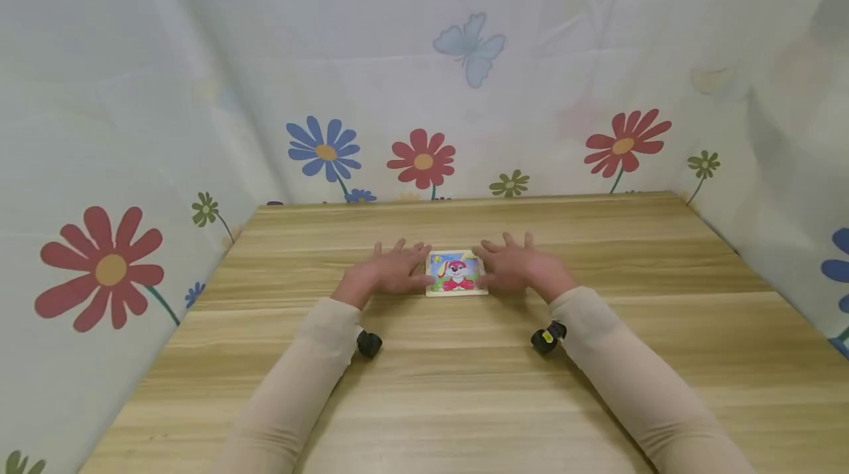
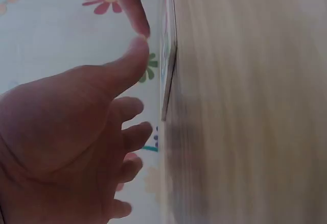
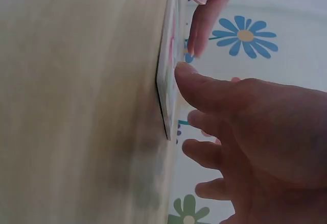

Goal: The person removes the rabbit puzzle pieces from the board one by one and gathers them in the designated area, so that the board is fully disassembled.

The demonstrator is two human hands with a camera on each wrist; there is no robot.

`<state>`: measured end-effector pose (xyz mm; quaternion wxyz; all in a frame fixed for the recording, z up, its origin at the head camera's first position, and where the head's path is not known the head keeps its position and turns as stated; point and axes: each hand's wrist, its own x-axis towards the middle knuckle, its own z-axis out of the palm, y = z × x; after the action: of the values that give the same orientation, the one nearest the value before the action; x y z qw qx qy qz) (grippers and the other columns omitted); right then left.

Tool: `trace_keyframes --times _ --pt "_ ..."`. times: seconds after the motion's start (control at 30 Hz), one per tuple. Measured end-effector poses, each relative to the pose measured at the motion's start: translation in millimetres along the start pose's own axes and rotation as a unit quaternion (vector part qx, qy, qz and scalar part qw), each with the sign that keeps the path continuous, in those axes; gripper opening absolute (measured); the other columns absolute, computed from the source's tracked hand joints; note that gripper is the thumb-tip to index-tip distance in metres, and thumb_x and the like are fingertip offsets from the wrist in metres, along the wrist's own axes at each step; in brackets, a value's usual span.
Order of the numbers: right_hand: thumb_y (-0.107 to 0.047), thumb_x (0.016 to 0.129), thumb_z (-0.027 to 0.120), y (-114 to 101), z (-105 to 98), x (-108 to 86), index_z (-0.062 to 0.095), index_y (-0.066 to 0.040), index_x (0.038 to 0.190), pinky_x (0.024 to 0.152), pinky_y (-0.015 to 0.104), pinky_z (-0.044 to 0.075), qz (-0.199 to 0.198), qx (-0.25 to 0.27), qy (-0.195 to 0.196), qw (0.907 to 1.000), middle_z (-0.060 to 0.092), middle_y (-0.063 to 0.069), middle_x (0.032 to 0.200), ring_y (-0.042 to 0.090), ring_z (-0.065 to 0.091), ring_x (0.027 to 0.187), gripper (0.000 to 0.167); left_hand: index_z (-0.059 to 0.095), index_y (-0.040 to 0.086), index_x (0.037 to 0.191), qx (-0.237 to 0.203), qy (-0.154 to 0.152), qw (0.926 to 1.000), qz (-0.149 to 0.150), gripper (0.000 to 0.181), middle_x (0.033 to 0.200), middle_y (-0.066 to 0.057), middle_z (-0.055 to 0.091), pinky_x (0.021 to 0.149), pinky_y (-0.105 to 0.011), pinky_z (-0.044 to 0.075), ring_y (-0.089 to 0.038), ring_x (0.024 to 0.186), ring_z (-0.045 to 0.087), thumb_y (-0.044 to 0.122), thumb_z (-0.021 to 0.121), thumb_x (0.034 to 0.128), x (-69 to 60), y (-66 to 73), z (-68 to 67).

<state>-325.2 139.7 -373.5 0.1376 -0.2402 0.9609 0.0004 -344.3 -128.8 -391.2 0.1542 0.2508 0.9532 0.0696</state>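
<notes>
A small framed picture puzzle point(image 1: 456, 273) with a pink rabbit lies flat on the wooden table. At its left edge is my left hand point(image 1: 391, 270), fingers spread and relaxed, thumb near the lower left corner. My right hand point(image 1: 520, 267) mirrors it at the right edge. From the left wrist view, the left hand point(image 2: 76, 132) has its thumb over the thin board point(image 2: 167, 55). In the right wrist view the right hand point(image 3: 255, 142) is beside the board point(image 3: 167, 71), thumb tip at its edge. Whether either thumb touches it, I cannot tell.
The wooden table point(image 1: 451, 400) reaches back to a white curtain point(image 1: 371, 32) printed with flowers and a butterfly. More curtain hangs along the left and right sides. Small black devices point(image 1: 368, 343) are strapped at both wrists.
</notes>
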Motion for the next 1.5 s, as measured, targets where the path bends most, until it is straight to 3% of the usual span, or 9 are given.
trace_keyframes --times 0.2,0.43,0.6,0.73,0.93,1.07,1.33,1.5 --pt "-0.051 0.104 0.045 -9 -2 0.7 0.030 -0.022 0.159 0.109 0.075 0.001 -0.013 -0.016 -0.017 0.9996 0.024 0.008 0.164 0.049 0.013 0.147 0.064 0.018 0.021 0.162 0.022 -0.032 0.9991 0.014 0.079 0.167 -0.001 0.014 0.118 -0.062 0.003 -0.033 0.153 0.006 0.057 0.050 0.0994 0.1 11.7 -1.0" --pt "-0.053 0.103 0.045 -10 2 -0.4 0.029 -0.025 0.159 0.110 0.074 -0.001 -0.002 -0.013 -0.038 0.9992 0.021 0.007 0.165 0.048 0.013 0.148 0.064 0.028 0.026 0.160 0.018 -0.051 0.9978 0.038 0.069 0.167 -0.005 0.014 0.117 -0.063 0.006 -0.035 0.152 0.007 0.051 0.053 0.1003 -0.6 9.6 0.0" --pt "-0.053 0.104 0.044 -10 4 0.2 0.028 -0.026 0.160 0.110 0.074 -0.002 0.001 -0.012 -0.045 0.9989 0.020 0.007 0.165 0.047 0.012 0.148 0.064 0.040 0.031 0.154 0.030 -0.046 0.9964 0.065 0.062 0.165 -0.006 0.020 0.117 -0.063 0.014 -0.036 0.150 0.017 0.050 0.059 0.0978 0.4 4.7 -0.6" --pt "-0.053 0.104 0.043 -11 4 -0.1 0.028 -0.026 0.160 0.110 0.073 -0.001 0.002 -0.011 -0.043 0.9990 0.020 0.007 0.165 0.048 0.012 0.148 0.064 0.047 0.031 0.149 0.032 -0.034 0.9968 0.065 0.059 0.164 -0.006 0.026 0.115 -0.063 0.019 -0.031 0.146 0.029 0.051 0.062 0.0954 1.4 2.9 -1.8" --pt "-0.052 0.104 0.043 -12 3 -1.6 0.028 -0.025 0.160 0.111 0.072 -0.003 0.008 -0.002 -0.047 0.9989 0.019 0.007 0.166 0.047 0.011 0.148 0.063 0.054 0.032 0.143 0.010 -0.027 0.9984 0.050 0.055 0.162 -0.004 0.030 0.114 -0.067 0.014 -0.028 0.145 0.031 0.050 0.067 0.0920 2.6 2.6 -0.6" --pt "-0.051 0.104 0.045 -13 4 -1.8 0.029 -0.022 0.159 0.112 0.072 -0.001 0.007 0.001 -0.043 0.9990 0.022 0.008 0.165 0.047 0.013 0.148 0.064 0.055 0.031 0.142 -0.003 -0.027 0.9981 0.056 0.055 0.162 -0.004 0.029 0.113 -0.071 0.010 -0.030 0.147 0.028 0.049 0.068 0.0914 3.4 3.3 0.2" --pt "-0.043 0.105 0.049 -27 7 20.9 0.035 -0.021 0.158 0.111 0.073 0.007 -0.050 0.044 -0.006 0.9978 0.029 0.007 0.162 0.046 0.024 0.146 0.060 0.056 0.029 0.142 -0.019 -0.029 0.9979 0.054 0.054 0.162 -0.006 0.028 0.111 -0.074 0.006 -0.030 0.148 0.027 0.046 0.068 0.0925 -2.5 4.1 0.4" --pt "-0.036 0.106 0.049 -35 4 32.0 0.038 -0.015 0.156 0.111 0.073 0.009 -0.065 0.057 0.006 0.9963 0.036 0.008 0.159 0.046 0.027 0.144 0.055 0.055 0.029 0.142 -0.026 -0.026 0.9978 0.055 0.054 0.163 -0.008 0.026 0.111 -0.073 0.005 -0.031 0.148 0.026 0.045 0.068 0.0926 -3.6 3.4 -2.6"
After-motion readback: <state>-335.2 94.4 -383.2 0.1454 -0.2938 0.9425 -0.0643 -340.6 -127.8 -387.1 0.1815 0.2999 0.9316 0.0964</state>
